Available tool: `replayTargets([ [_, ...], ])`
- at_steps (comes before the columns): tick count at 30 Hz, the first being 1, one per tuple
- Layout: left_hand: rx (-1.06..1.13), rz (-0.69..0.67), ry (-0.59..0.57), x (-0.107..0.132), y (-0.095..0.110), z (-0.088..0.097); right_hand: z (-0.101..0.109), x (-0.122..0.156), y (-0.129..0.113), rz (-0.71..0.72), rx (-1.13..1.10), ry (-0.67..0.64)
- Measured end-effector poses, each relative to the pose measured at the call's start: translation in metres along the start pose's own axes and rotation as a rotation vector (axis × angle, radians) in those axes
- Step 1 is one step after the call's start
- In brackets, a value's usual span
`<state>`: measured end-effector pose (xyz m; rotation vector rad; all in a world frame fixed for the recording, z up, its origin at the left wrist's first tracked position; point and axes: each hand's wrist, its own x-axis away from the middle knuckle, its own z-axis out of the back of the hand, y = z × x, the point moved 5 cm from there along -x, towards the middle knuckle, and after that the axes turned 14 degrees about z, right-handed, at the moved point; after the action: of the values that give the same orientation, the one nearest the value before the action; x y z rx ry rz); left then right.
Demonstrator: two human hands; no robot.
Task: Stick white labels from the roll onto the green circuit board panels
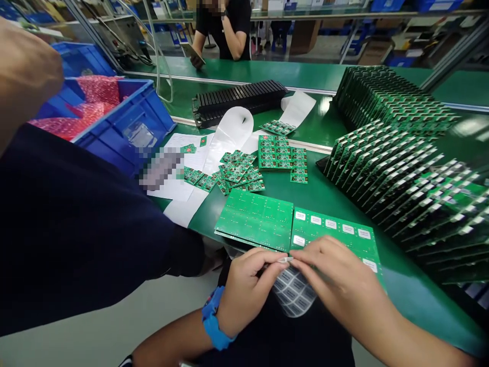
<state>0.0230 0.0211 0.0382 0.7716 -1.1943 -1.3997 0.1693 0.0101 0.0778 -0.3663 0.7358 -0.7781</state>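
Observation:
My left hand (250, 288), with a blue watch on its wrist, and my right hand (338, 280) meet at the near table edge. Both pinch a small white label (286, 260) between their fingertips. Under them, on my lap, lies a clear sheet of labels (294, 293). Just beyond my right hand lies a green circuit panel (336, 232) with several white labels stuck on it. A bare green panel (255, 219) lies to its left.
Small green boards (239, 173) lie scattered mid-table beside white papers (179, 188). Racks of upright boards (405, 173) fill the right. A blue crate (126, 127) with pink bags stands left. A person's dark sleeve (69, 234) fills the near left. Another person stands behind the far bench (225, 30).

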Motion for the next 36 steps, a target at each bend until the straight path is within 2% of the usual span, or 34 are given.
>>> replayTargets([
  [4, -0.028, 0.030, 0.027, -0.001, -0.004, 0.005, -0.002, 0.000, -0.001, -0.027, -0.070, 0.038],
  [7, -0.056, 0.039, 0.033, -0.002, -0.009, 0.007, 0.000, -0.004, 0.002, -0.119, -0.189, 0.056],
  [11, -0.017, -0.053, 0.003, -0.002, -0.007, 0.008, -0.004, -0.008, 0.010, -0.339, -0.325, -0.058],
  [13, 0.017, -0.092, -0.018, -0.002, -0.005, 0.008, -0.007, -0.008, 0.012, -0.391, -0.336, -0.105],
  [16, 0.029, -0.038, -0.014, -0.003, -0.007, 0.009, -0.004, -0.007, 0.012, -0.338, -0.278, -0.108],
  [19, 0.028, 0.052, 0.010, -0.006, -0.013, 0.013, 0.010, -0.017, 0.016, -0.218, -0.115, -0.065],
  [21, 0.047, 0.088, 0.024, -0.008, -0.016, 0.016, 0.025, -0.032, 0.029, -0.221, -0.004, -0.009],
  [23, 0.082, 0.111, 0.016, -0.008, -0.018, 0.018, 0.034, -0.051, 0.048, -0.327, -0.021, 0.009],
  [25, 0.106, 0.127, -0.009, -0.007, -0.019, 0.020, 0.033, -0.069, 0.066, -0.423, -0.196, -0.001],
  [28, 0.105, 0.155, -0.041, -0.003, -0.021, 0.023, 0.024, -0.088, 0.086, -0.411, -0.422, 0.045],
  [30, 0.108, 0.171, -0.056, 0.000, -0.024, 0.027, 0.021, -0.095, 0.103, -0.392, -0.341, 0.092],
  [33, 0.129, 0.182, -0.040, 0.004, -0.027, 0.035, 0.022, -0.101, 0.132, -0.425, -0.045, 0.112],
  [34, 0.134, 0.182, -0.030, 0.005, -0.028, 0.039, 0.023, -0.104, 0.138, -0.433, -0.013, 0.099],
  [36, 0.133, 0.174, -0.030, 0.007, -0.029, 0.045, 0.020, -0.107, 0.141, -0.414, -0.116, 0.044],
])
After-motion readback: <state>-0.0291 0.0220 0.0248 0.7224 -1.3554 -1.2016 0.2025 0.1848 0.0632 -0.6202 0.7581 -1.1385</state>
